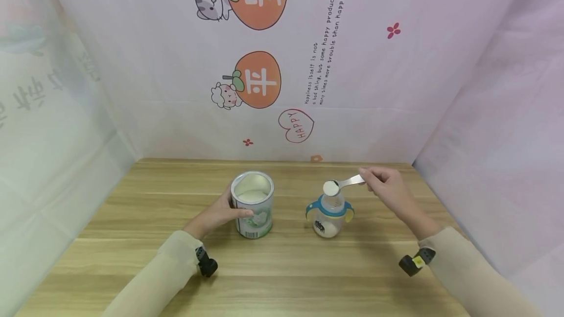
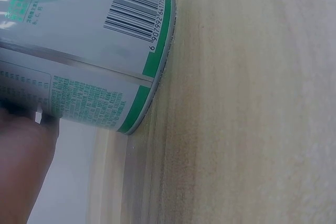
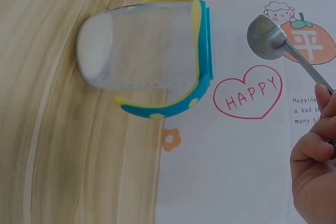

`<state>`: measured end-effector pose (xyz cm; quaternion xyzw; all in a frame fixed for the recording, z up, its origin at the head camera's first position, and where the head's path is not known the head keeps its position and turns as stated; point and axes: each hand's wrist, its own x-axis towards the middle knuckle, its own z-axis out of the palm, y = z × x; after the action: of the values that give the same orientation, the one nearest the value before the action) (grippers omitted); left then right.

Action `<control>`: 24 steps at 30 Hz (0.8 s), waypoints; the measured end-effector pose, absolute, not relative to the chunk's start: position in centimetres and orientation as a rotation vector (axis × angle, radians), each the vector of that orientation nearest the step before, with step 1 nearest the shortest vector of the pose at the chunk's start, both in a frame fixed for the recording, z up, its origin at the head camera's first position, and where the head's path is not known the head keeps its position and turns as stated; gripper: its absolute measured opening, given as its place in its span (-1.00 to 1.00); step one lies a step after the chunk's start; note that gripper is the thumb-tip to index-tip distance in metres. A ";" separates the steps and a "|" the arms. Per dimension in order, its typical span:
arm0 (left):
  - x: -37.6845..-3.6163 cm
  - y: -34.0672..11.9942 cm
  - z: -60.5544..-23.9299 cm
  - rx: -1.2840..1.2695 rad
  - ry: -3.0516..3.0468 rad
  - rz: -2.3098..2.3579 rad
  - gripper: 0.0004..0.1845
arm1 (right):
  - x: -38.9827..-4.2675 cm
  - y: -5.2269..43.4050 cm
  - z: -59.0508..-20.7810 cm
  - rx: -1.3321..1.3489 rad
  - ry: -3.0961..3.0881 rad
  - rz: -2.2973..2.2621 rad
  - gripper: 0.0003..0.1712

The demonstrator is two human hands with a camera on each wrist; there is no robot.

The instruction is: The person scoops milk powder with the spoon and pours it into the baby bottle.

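Note:
An uncovered milk powder can (image 1: 260, 214) stands on the wooden table, pale powder visible inside it. My left hand (image 1: 222, 213) holds the can round its side, thumb across the front. The left wrist view shows the barcode end of the can (image 2: 105, 40) low against the table. To the right stands a clear baby bottle (image 1: 328, 224) with a blue and yellow two-handled collar and white powder at its bottom. Above its uncovered mouth is a metal scoop (image 1: 331, 188) heaped with white powder. My right hand (image 1: 387, 187) pinches the scoop's handle, and the right wrist view shows the scoop apart from the bottle.
The wooden table (image 1: 282, 278) ends at a printed white cloth backdrop (image 1: 361, 126) behind. Pale cloth walls close in the left and right sides. Between can and bottle lies a short stretch of bare wood.

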<state>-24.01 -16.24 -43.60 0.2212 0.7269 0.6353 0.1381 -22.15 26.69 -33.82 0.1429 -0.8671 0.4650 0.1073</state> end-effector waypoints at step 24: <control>-23.9 -16.1 -43.6 0.605 2.138 1.834 0.07 | -21.1 27.4 -35.5 0.549 -2.436 1.053 -0.74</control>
<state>-23.88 -16.15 -43.65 0.2081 0.7359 0.6311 0.1298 -21.08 27.42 -35.48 0.1977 -0.8781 0.3795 0.2140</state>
